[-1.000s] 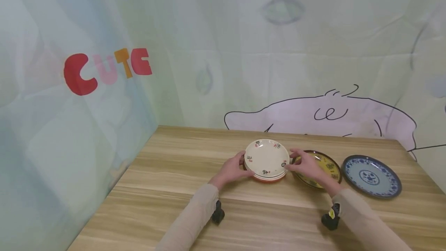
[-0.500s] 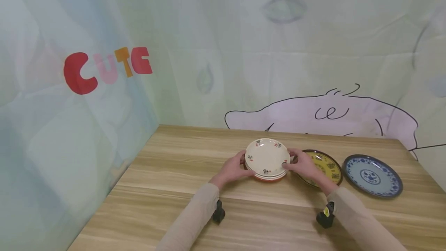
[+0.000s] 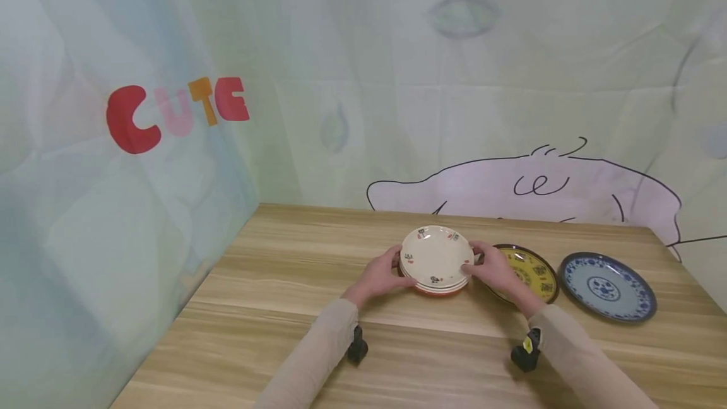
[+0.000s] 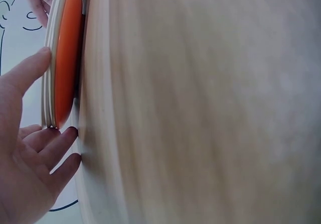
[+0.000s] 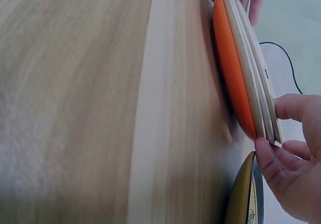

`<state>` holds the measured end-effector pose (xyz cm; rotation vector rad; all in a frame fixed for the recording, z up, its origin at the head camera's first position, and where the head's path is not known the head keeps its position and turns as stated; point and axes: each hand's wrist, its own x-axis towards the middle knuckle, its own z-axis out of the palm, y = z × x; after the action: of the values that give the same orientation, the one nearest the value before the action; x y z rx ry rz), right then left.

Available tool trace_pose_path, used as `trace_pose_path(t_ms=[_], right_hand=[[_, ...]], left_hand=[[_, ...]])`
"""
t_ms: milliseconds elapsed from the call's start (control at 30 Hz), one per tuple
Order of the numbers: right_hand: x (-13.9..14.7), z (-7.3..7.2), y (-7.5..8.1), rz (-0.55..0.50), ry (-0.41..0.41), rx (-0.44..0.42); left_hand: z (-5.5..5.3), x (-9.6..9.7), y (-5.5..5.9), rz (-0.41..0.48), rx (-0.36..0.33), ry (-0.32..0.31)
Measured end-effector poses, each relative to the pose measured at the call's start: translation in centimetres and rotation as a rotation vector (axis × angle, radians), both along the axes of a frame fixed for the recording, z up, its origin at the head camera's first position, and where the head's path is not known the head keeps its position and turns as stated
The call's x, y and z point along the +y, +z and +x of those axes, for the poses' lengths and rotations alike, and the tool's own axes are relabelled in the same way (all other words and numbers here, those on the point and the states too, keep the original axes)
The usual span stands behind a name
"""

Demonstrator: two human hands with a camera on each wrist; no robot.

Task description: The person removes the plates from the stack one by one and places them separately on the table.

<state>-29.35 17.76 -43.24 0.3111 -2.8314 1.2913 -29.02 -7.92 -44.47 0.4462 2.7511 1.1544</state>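
A stack of small cream plates (image 3: 436, 257) with little printed pictures sits on the wooden table. Its lowest plate has an orange underside (image 4: 68, 53). At the stack's left side, my left hand (image 3: 380, 278) holds the rims, thumb on the near edge and fingers at the side. My right hand (image 3: 495, 268) grips the right rim, its thumb (image 5: 291, 106) over the top plate and fingers at the stack's edge. Right behind that hand lies a yellow patterned plate (image 3: 531, 270) with a dark rim, partly covered by the hand and wrist.
A blue-and-white plate (image 3: 604, 287) lies to the right of the yellow one. The wooden table (image 3: 272, 295) extends left and toward me. Printed cloth (image 3: 318, 112) hangs behind it and along its left side.
My right hand has shifted slightly left, its thumb further over the top plate's rim, uncovering more of the yellow plate. My left hand and the stack stay nearly in place.
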Motion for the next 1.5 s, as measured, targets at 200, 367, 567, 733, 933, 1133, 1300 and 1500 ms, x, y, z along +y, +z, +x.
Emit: trace_pose_path(t_ms=[200, 367, 567, 733, 933, 1133, 1300, 1500], right_hand=[[0.4, 0.0, 0.0, -0.023, 0.005, -0.02], [0.8, 0.0, 0.1, -0.08, 0.036, -0.047], [1.2, -0.1, 0.2, -0.112, 0.067, -0.077], [1.5, 0.0, 0.5, -0.091, 0.074, -0.109], [1.9, 0.2, 0.9, -0.144, 0.083, -0.165], [2.0, 0.5, 1.3, -0.153, 0.076, -0.185], [2.1, 0.6, 1.5, -0.164, 0.048, -0.226], [2.4, 0.9, 1.9, -0.237, 0.039, -0.282]], left_hand=[[0.0, 0.1, 0.0, 0.006, -0.009, 0.007], [0.1, 0.1, 0.0, 0.006, -0.013, 0.015], [0.2, 0.1, 0.2, -0.003, -0.013, 0.017], [0.3, 0.2, 0.2, -0.005, -0.005, 0.011], [0.2, 0.2, 0.0, -0.004, -0.012, 0.017], [0.1, 0.2, 0.0, 0.003, -0.007, 0.02], [0.1, 0.2, -0.1, 0.003, -0.003, 0.017], [0.0, 0.2, -0.2, 0.0, -0.007, 0.022]])
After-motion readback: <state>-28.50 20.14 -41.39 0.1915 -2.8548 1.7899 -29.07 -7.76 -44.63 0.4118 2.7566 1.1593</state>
